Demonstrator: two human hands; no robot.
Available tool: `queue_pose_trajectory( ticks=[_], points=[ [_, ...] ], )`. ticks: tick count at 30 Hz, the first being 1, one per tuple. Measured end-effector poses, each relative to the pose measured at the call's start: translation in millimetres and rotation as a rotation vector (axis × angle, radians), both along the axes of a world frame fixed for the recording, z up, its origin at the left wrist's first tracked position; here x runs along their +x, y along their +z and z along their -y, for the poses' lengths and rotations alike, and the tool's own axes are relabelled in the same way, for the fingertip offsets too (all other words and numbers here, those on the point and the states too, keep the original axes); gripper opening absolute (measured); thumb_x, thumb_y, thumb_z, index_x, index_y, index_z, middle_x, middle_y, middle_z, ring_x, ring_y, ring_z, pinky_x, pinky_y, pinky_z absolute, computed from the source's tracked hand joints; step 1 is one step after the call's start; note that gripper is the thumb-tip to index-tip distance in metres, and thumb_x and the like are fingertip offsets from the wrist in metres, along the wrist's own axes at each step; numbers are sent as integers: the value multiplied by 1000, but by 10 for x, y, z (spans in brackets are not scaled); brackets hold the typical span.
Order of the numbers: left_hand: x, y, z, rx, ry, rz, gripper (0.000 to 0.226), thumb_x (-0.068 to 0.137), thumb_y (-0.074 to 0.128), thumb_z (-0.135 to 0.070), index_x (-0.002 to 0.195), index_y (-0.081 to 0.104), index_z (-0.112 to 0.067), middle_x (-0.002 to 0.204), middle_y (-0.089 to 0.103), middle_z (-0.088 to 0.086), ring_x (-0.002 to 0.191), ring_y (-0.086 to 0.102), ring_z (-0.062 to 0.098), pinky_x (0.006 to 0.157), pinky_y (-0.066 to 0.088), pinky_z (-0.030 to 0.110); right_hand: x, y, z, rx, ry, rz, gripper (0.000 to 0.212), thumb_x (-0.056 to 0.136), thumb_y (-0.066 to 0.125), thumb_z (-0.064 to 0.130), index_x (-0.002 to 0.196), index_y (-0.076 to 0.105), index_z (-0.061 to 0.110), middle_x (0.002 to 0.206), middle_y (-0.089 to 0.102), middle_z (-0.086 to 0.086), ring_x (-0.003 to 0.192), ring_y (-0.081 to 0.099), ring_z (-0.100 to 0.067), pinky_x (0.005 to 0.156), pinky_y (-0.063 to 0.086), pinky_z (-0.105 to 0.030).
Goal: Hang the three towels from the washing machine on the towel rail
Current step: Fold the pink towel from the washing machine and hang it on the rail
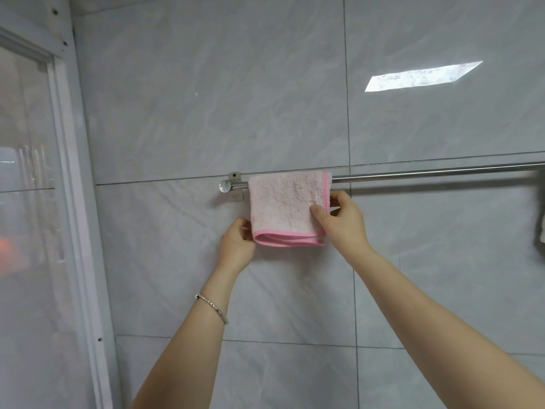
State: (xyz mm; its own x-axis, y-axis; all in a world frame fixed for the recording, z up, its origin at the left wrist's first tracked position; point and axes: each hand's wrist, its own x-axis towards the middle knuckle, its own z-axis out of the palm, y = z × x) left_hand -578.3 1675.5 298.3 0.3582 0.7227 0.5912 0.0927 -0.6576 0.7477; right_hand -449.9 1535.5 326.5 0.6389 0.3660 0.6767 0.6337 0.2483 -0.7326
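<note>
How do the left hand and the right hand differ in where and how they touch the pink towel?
The left hand holds the pink towel at its lower left corner; the right hand pinches its right edge, higher up. The left wrist wears a bracelet; the right wrist is bare. The left hand sits below the rail; the right hand reaches closer to it. Both grip the towel, which hangs folded over the rail.

towel rail (427, 172) cut off right, dark cloth (541, 222) cropped
</note>
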Motion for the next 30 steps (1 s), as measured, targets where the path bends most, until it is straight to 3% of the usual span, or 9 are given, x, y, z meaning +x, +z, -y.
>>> queue_pose_trajectory(
  ticks=[4,7,11,14,17,21,26,30],
  points=[
    [-49,10,26,-65,-46,44,15,87,48,-6,95,56,-16,94,65,6,89,55,21,74,39,27,-28,14,-36,-31,-21,30,30,86,61,17,115,56,10,99,59,1,79,55,-16,68,43,-22],
    [-45,129,15,-244,-166,206,15,93,41,-21,100,52,-17,100,66,0,103,59,22,77,40,29,-10,-10,-64,-30,-57,28,36,84,63,17,118,53,10,110,59,-3,88,54,-17,78,45,-29],
    [-19,269,33,-291,-287,206,50,87,54,-44,120,48,-7,120,64,8,110,61,22,74,42,24,27,-61,-84,-40,-101,-17,55,81,67,22,129,45,9,125,45,-4,112,54,-22,99,45,-38],
    [16,284,74,-202,-277,213,28,86,65,-20,108,51,-9,104,63,3,95,61,19,75,48,22,19,-65,-74,-65,-47,-73,55,84,65,23,133,42,11,125,57,-7,107,58,-22,92,48,-37],
    [22,260,20,-103,-190,197,6,86,65,-18,87,60,-15,84,64,2,85,59,21,76,48,32,-23,-28,-83,-85,-49,-35,47,86,62,22,129,45,12,117,62,-6,91,56,-17,81,45,-30],
    [-48,237,-88,-121,-96,207,4,87,62,-24,87,62,-20,95,68,7,96,65,28,90,50,41,-124,57,-155,-136,-68,42,39,87,63,23,121,50,10,103,60,-1,86,55,-17,77,45,-30],
    [-89,207,-129,-117,-91,190,11,87,61,-25,96,62,-17,99,68,6,100,65,28,93,50,43,-209,76,-237,-149,-114,67,28,88,58,16,115,52,10,102,65,-4,94,61,-25,83,50,-38],
    [-38,200,-93,-104,-97,160,7,86,64,-26,84,58,-22,99,69,7,99,65,28,92,51,46,-208,22,-207,-123,-170,43,22,87,52,10,109,52,11,85,57,1,86,61,-28,78,51,-39]
  ],
)
